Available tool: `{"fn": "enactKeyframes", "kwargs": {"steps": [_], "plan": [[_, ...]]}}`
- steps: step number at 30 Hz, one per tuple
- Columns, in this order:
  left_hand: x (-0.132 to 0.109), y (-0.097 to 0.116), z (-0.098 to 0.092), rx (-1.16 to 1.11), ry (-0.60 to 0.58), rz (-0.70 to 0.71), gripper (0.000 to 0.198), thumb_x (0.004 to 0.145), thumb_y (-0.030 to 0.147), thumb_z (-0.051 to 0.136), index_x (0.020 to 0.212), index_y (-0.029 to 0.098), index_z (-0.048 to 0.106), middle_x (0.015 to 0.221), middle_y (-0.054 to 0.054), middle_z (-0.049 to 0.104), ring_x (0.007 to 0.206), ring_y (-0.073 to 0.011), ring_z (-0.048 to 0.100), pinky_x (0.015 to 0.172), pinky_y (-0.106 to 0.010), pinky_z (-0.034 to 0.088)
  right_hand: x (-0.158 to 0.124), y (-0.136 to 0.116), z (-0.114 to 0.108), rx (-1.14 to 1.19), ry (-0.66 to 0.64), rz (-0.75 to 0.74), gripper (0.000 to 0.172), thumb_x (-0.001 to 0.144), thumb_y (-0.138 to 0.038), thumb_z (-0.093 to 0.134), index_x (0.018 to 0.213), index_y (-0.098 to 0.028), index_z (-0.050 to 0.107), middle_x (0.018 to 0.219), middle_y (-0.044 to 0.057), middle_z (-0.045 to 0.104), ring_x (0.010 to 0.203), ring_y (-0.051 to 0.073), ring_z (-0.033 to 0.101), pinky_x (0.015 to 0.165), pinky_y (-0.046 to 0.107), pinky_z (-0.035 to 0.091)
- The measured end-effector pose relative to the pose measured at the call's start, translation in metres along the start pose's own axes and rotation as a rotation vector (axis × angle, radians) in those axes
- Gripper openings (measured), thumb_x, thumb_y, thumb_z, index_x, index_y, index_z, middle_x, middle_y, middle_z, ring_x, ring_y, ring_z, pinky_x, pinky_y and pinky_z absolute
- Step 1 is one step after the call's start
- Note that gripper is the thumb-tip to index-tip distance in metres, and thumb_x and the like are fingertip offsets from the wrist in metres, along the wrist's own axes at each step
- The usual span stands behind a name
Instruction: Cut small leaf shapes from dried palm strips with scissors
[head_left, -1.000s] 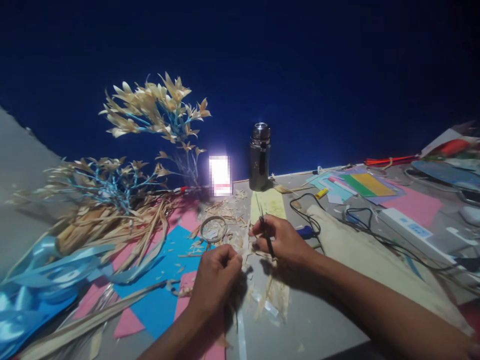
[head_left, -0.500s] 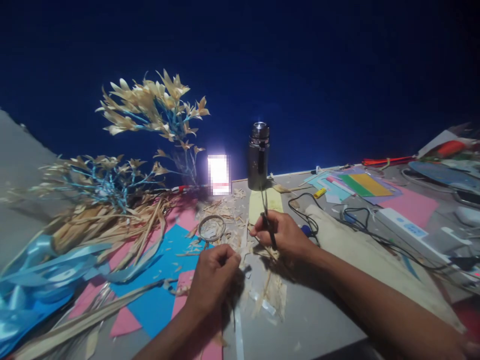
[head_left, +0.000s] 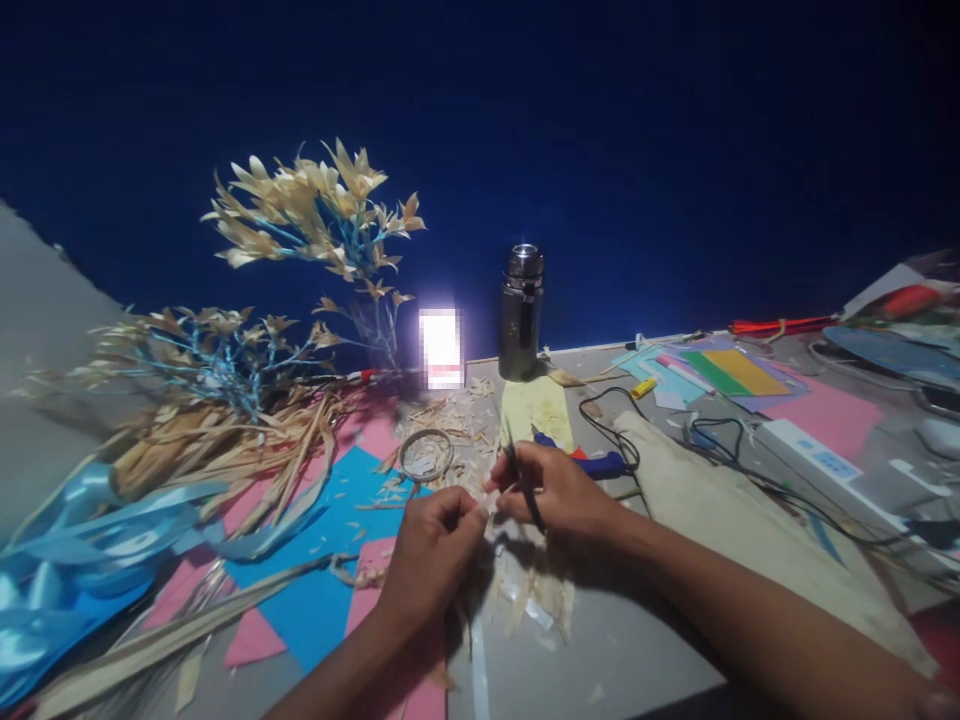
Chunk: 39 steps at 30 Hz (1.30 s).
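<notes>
My left hand (head_left: 435, 545) is closed in a pinch above scattered dry shavings; whatever lies between its fingertips is too small to make out. Beside it on the right, my right hand (head_left: 551, 490) is curled around dark scissors (head_left: 526, 485), their blades pointing up and away. The fingertips of both hands are close together. Behind my left hand lies a round ring of tape (head_left: 425, 455). A blue-handled tool (head_left: 600, 465) rests just beyond my right hand, near a yellow paper (head_left: 536, 415).
A dark flask (head_left: 520, 325) stands at the back beside a bright blurred light (head_left: 441, 348). Dried flowers (head_left: 315, 215), husk strips (head_left: 172, 450) and blue ribbon (head_left: 97, 540) fill the left. A cream cloth (head_left: 735, 510) and a power strip (head_left: 825, 475) lie right.
My right hand has moved left and slightly nearer with the scissors, closer to my left hand. The blue-handled tool behind it now shows more. My left hand has barely moved.
</notes>
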<state>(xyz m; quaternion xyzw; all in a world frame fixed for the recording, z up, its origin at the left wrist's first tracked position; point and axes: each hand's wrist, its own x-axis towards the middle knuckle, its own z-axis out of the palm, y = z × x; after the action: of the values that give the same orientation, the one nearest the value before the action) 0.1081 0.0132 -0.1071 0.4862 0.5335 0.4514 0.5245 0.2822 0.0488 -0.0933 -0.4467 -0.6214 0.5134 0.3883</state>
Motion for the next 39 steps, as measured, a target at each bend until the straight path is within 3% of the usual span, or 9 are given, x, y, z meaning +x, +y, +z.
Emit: {"fn": "enactKeyframes", "kwargs": {"steps": [5, 9, 12, 16, 22, 26, 32, 39], "plan": [[0.006, -0.001, -0.004, 0.127, 0.015, 0.125, 0.023, 0.072, 0.018, 0.066, 0.051, 0.019, 0.055, 0.054, 0.002, 0.046, 0.053, -0.0122, 0.041, 0.047, -0.023, 0.030, -0.004, 0.007, 0.009, -0.266, 0.107, -0.164, 0.014, 0.067, -0.014, 0.066, 0.074, -0.020, 0.056, 0.074, 0.000, 0.064, 0.069, 0.015, 0.058, 0.066, 0.028, 0.045], [0.012, 0.003, -0.009, -0.090, 0.052, 0.046, 0.022, 0.076, 0.022, 0.065, 0.056, 0.020, 0.056, 0.048, 0.005, 0.038, 0.045, -0.0103, 0.034, 0.042, -0.022, 0.026, 0.000, 0.004, -0.001, -0.205, 0.234, -0.106, 0.009, 0.071, -0.017, 0.065, 0.074, -0.020, 0.056, 0.069, -0.001, 0.061, 0.063, 0.014, 0.056, 0.061, 0.026, 0.043], [0.012, 0.007, -0.007, -0.150, -0.015, 0.051, 0.020, 0.081, 0.033, 0.068, 0.067, 0.019, 0.063, 0.055, 0.003, 0.049, 0.050, -0.0117, 0.044, 0.046, -0.022, 0.033, -0.001, 0.001, 0.001, -0.134, 0.219, -0.085, 0.009, 0.071, -0.019, 0.065, 0.075, -0.019, 0.057, 0.067, -0.003, 0.058, 0.060, 0.013, 0.053, 0.057, 0.025, 0.041], [0.007, 0.005, 0.000, -0.048, -0.034, 0.094, 0.017, 0.077, 0.027, 0.072, 0.067, 0.018, 0.064, 0.061, 0.001, 0.055, 0.054, -0.0111, 0.047, 0.048, -0.020, 0.034, -0.006, 0.003, 0.012, -0.101, 0.143, -0.072, 0.009, 0.069, -0.018, 0.066, 0.075, -0.019, 0.058, 0.068, -0.002, 0.058, 0.060, 0.012, 0.052, 0.056, 0.025, 0.040], [0.009, 0.000, -0.001, -0.263, -0.091, -0.144, 0.020, 0.076, 0.028, 0.074, 0.069, 0.020, 0.056, 0.046, 0.006, 0.048, 0.038, -0.0077, 0.038, 0.040, -0.019, 0.026, -0.005, 0.003, 0.012, -0.027, 0.153, -0.019, 0.011, 0.068, -0.017, 0.065, 0.076, -0.019, 0.059, 0.069, -0.002, 0.058, 0.063, 0.012, 0.052, 0.057, 0.024, 0.041], [0.011, 0.002, -0.004, -0.389, -0.108, -0.184, 0.024, 0.074, 0.028, 0.076, 0.070, 0.021, 0.053, 0.042, 0.009, 0.044, 0.034, -0.0068, 0.036, 0.038, -0.018, 0.025, -0.005, 0.000, 0.012, 0.048, 0.163, 0.025, 0.015, 0.066, -0.019, 0.069, 0.077, -0.019, 0.060, 0.070, -0.002, 0.058, 0.063, 0.013, 0.052, 0.056, 0.024, 0.040], [0.006, 0.004, 0.003, -0.503, -0.161, -0.195, 0.029, 0.071, 0.028, 0.083, 0.088, 0.021, 0.060, 0.064, 0.005, 0.061, 0.046, -0.0066, 0.049, 0.043, -0.017, 0.034, -0.008, 0.001, 0.021, 0.288, 0.239, 0.137, 0.028, 0.063, -0.028, 0.081, 0.077, -0.018, 0.060, 0.064, -0.004, 0.055, 0.057, 0.011, 0.048, 0.053, 0.023, 0.037], [0.009, 0.003, 0.003, -0.578, -0.138, -0.247, 0.026, 0.070, 0.025, 0.081, 0.071, 0.018, 0.056, 0.051, 0.007, 0.049, 0.045, -0.0057, 0.043, 0.046, -0.017, 0.031, -0.011, 0.006, 0.028, 0.371, 0.131, 0.200, 0.035, 0.062, -0.032, 0.086, 0.080, -0.018, 0.060, 0.065, -0.003, 0.058, 0.056, 0.012, 0.053, 0.052, 0.024, 0.041]]}}
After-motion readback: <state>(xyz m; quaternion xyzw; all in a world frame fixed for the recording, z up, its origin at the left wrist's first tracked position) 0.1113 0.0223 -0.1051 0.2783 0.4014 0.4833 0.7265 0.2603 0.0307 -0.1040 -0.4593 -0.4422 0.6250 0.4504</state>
